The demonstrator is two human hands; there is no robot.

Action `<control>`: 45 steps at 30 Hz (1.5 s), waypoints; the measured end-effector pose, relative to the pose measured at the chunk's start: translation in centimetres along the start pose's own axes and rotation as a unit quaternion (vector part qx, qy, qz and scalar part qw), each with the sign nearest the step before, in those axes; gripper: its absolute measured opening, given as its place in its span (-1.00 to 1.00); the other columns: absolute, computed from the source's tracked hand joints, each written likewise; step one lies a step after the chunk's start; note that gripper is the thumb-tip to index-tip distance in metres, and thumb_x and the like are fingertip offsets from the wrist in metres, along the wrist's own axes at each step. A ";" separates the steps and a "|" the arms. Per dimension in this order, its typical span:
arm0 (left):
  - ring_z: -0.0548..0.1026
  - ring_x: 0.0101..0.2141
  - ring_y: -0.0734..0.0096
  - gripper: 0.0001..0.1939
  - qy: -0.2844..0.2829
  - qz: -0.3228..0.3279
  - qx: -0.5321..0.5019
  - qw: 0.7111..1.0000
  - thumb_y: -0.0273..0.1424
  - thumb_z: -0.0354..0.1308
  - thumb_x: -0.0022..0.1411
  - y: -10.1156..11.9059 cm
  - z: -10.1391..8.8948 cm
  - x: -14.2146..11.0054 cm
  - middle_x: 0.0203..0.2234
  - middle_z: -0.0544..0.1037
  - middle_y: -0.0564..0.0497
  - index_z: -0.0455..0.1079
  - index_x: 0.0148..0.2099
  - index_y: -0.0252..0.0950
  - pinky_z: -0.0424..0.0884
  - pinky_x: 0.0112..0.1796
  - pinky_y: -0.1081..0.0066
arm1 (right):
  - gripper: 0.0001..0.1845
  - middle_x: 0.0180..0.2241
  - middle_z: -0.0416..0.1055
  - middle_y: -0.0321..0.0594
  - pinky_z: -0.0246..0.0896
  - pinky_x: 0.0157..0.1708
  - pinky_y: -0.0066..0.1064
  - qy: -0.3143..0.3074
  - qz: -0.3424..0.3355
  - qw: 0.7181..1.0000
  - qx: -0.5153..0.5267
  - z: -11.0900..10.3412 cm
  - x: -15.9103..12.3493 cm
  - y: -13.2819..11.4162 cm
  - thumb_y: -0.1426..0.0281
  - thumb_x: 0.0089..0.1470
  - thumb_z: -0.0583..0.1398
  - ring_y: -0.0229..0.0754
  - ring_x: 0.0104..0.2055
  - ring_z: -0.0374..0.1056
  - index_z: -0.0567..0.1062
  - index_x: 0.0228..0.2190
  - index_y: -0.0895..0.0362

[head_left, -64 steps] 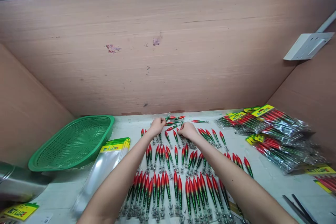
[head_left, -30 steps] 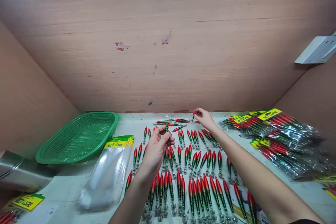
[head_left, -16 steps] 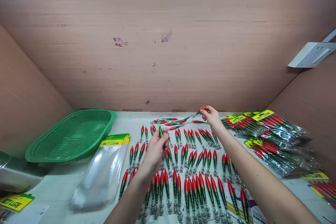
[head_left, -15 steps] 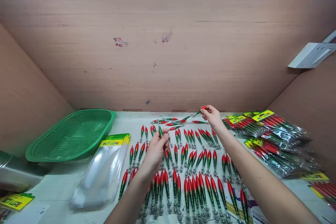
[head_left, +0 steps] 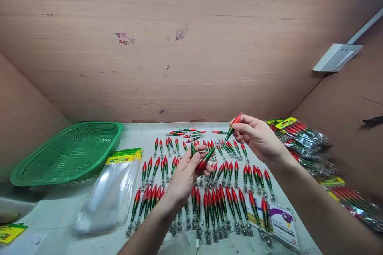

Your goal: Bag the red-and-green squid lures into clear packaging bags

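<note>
My right hand (head_left: 253, 133) pinches a red-and-green squid jig (head_left: 232, 127) by its red end, tilted with its hooks down to the left. Those hooks meet the hook end of a second squid jig (head_left: 207, 160), whose red body lies in the fingers of my left hand (head_left: 188, 167). Another jig (head_left: 193, 149) pokes up green end first between my left thumb and fingers. Beneath both hands, rows of similar jigs (head_left: 221, 203) lie red tips away from me. A few loose jigs (head_left: 176, 133) lie crosswise at the back.
To the left are a green plastic basket (head_left: 67, 155) and a stack of clear bags (head_left: 107, 195) with yellow headers. Filled bags of jigs (head_left: 305, 135) pile up on the right. A printed card (head_left: 283, 223) lies under the front-right jigs. A wooden panel (head_left: 167, 48) rises behind.
My right hand has drawn its jig nearer to me, bringing along the second jig, which now rests in my left fingers. The view has shifted a little to the right and down.
</note>
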State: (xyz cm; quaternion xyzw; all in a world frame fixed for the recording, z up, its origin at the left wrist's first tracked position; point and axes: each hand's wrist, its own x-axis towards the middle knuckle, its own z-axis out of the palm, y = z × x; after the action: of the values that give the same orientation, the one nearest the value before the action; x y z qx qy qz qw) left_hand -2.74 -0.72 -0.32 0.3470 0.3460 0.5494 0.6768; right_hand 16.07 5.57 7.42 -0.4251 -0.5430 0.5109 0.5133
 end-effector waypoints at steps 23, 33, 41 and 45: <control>0.30 -0.60 0.64 -0.67 -0.007 -0.081 -0.085 0.993 -0.28 0.33 0.05 2.3 1.8 -3.2 -0.40 0.49 0.01 0.36 -0.19 -0.31 0.20 -0.53 0.54 | -0.80 -0.55 0.18 -0.33 0.09 -0.59 -0.47 -0.091 0.065 0.986 0.125 -0.1 -4.0 1.0 0.24 0.04 0.13 -0.33 -0.58 0.06 0.37 -0.46 0.12; 0.39 -0.55 0.62 -0.70 0.001 -0.049 -0.061 0.997 -0.30 0.32 0.07 2.0 1.6 -3.0 -0.37 0.49 0.04 0.33 -0.20 -0.28 0.25 -0.50 0.54 | -0.76 -0.45 0.30 -0.27 0.04 -0.66 -0.53 -0.157 0.072 0.975 0.138 -0.9 -4.4 1.7 0.20 0.07 0.16 -0.36 -0.59 0.17 0.40 -0.37 0.14; 0.46 -0.51 0.54 -0.71 -0.002 -0.063 -0.052 0.997 -0.30 0.30 0.09 1.8 1.4 -2.7 -0.39 0.49 0.05 0.30 -0.20 -0.28 0.31 -0.48 0.51 | -0.64 -0.62 0.20 -0.42 0.02 -0.68 -0.57 -0.090 0.056 0.993 0.045 -1.2 -4.7 1.5 0.14 -0.03 0.29 -0.40 -0.64 0.17 0.32 -0.45 0.13; 0.47 -0.51 0.54 -0.69 0.003 -0.079 -0.036 0.996 -0.27 0.29 0.09 1.6 1.3 -2.7 -0.43 0.47 0.07 0.29 -0.20 -0.28 0.32 -0.50 0.52 | -0.81 -0.54 0.26 -0.36 0.17 -0.59 -0.51 -0.078 -0.085 0.986 -0.120 -0.7 -5.5 1.7 0.28 0.10 0.22 -0.37 -0.57 0.20 0.34 -0.40 0.12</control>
State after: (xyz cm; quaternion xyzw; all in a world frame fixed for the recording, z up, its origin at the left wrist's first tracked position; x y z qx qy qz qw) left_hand -2.87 -3.26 1.93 0.2920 0.3542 0.5077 0.7291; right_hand 17.23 0.48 5.02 -0.3946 -0.6731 0.4280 0.4562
